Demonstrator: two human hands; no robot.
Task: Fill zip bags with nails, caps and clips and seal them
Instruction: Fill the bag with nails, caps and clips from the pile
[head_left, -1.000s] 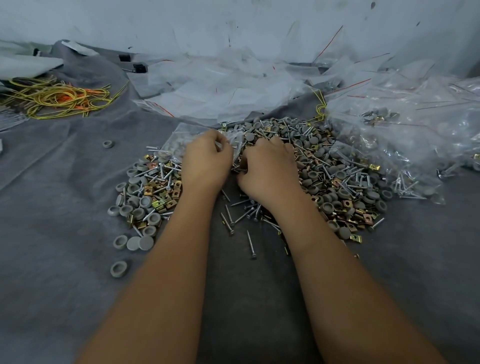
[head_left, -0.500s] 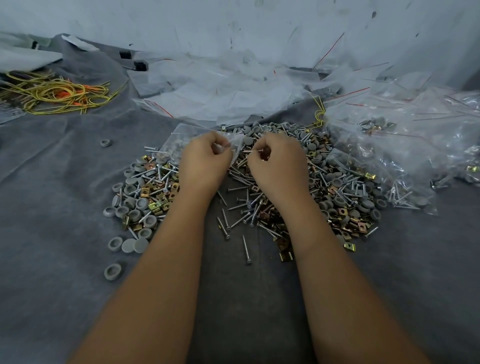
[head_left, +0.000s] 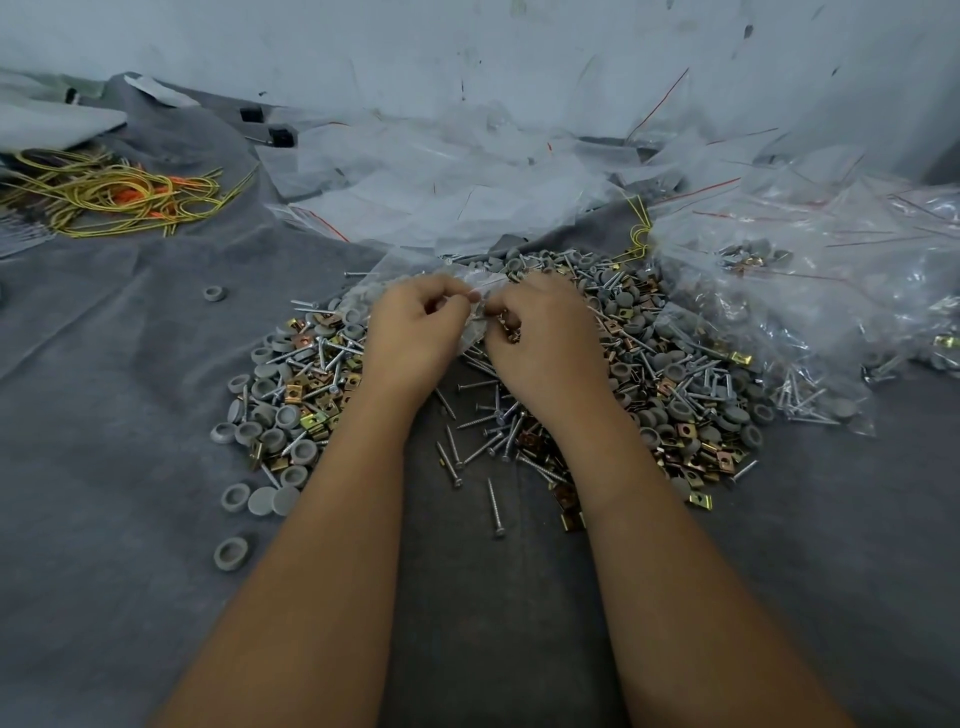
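Now I see my left hand (head_left: 415, 332) and right hand (head_left: 545, 338) both pinching one small clear plastic zip bag (head_left: 475, 312) at frame centre, filled bags (head_left: 810, 312) at right, much loose hardware (head_left: 675, 384) remaining.

Grey felt cloth (head_left: 130, 415) spread over whole surface. Tangle of yellow and orange cords (head_left: 119, 195) far left. Two small black blocks (head_left: 267, 124) far centre-left. Scuffed white wall (head_left: 467, 52) behind.
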